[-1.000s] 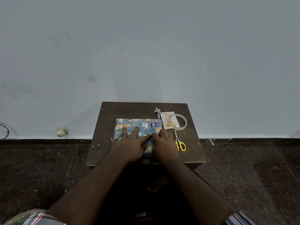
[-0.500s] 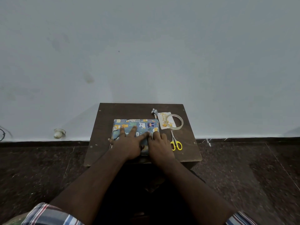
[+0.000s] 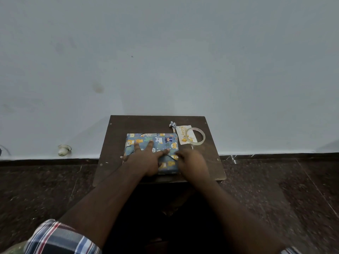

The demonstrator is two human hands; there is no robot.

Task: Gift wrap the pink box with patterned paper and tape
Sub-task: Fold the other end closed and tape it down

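Observation:
The box (image 3: 165, 142), wrapped in blue animal-patterned paper, lies flat on the small brown table (image 3: 146, 123). My left hand (image 3: 146, 158) presses flat on its top with fingers spread, holding down the folded paper flaps. My right hand (image 3: 191, 161) is blurred at the box's right edge, its fingertips near the paper fold; its fingers are bent under the back of the hand, so their hold is unclear. A clear tape roll (image 3: 195, 136) lies at the table's back right. Of the scissors, only a blade tip (image 3: 192, 147) shows beyond my right hand.
A white gift tag with gold print (image 3: 183, 136) lies under the tape roll, with a small ribbon bow (image 3: 172, 124) beside it. The table stands against a pale wall on a dark stone floor. A white fitting (image 3: 63, 150) sits low on the wall at left.
My right hand has slid off the top of the box to its right edge and now covers the yellow-handled scissors. My left hand has stayed pressed on the box.

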